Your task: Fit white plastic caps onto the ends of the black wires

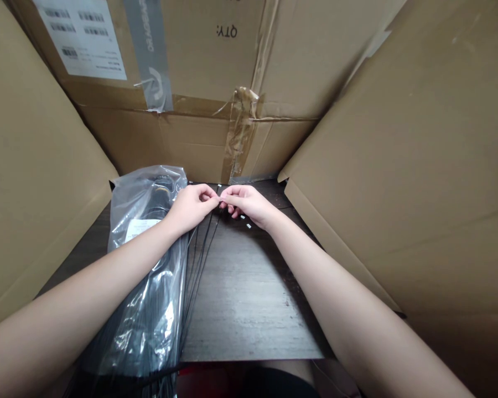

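Observation:
The fingertips of my left hand (pixel 194 207) and my right hand (pixel 249 205) meet in a pinch above the dark table. At that meeting point they close on the upper end of a thin black wire; whether a tiny pale piece is also between them is too small to tell. More thin black wires (pixel 198 260) run down from there along the bag's right edge. Beneath my left forearm lies a clear plastic bag (pixel 160 315) with black wires and a dark rounded part inside. A small white piece (pixel 249 225) rests on the table below my right fingers.
Cardboard walls enclose the table (pixel 249 315): a left panel (pixel 37 182), a right panel (pixel 410 166) and a taped box (pixel 199 132) at the back. Another white bit (pixel 219 186) lies by the back box. The table's front edge is close to my lap.

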{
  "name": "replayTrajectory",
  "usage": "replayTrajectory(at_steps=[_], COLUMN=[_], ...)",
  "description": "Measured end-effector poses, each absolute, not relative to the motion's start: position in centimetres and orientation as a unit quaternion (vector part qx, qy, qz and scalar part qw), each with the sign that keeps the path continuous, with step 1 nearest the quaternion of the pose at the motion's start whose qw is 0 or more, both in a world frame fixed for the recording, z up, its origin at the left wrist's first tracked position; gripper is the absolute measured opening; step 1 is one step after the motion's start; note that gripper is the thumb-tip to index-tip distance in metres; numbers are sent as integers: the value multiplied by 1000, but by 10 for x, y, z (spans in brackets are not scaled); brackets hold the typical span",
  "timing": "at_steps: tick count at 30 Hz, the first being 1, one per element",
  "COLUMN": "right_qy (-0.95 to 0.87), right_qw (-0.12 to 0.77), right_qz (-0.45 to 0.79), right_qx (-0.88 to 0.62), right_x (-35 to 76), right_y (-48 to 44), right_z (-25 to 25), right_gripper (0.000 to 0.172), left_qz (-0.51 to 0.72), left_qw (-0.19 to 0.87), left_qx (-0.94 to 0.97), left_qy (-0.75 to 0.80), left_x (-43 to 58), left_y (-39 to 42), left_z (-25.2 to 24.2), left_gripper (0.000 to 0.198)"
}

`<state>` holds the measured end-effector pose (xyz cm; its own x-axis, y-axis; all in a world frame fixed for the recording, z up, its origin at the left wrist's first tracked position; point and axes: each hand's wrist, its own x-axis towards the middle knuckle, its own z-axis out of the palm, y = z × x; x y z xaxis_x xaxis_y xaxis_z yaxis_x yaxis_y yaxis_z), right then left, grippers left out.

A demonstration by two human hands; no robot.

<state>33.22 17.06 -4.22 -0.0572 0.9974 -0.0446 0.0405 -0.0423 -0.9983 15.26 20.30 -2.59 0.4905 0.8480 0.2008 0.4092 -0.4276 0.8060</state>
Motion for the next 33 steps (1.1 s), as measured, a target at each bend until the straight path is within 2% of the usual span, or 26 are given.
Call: replayTrajectory(at_steps=[21, 33], right_qy=[-504, -505], right_qw=[464, 462], right_qz=[509, 507], right_qx=[-521, -523], right_x=[330, 330], right_y=[169, 170], right_z=[-41, -41], right_gripper=[11, 16], left_qz=[306, 300], left_qw=[350, 342], left_qx=[782, 787], left_qy=[415, 416], left_x=[153, 152], left_y=[200, 200], left_z=[-21, -22], left_gripper=[14, 13])
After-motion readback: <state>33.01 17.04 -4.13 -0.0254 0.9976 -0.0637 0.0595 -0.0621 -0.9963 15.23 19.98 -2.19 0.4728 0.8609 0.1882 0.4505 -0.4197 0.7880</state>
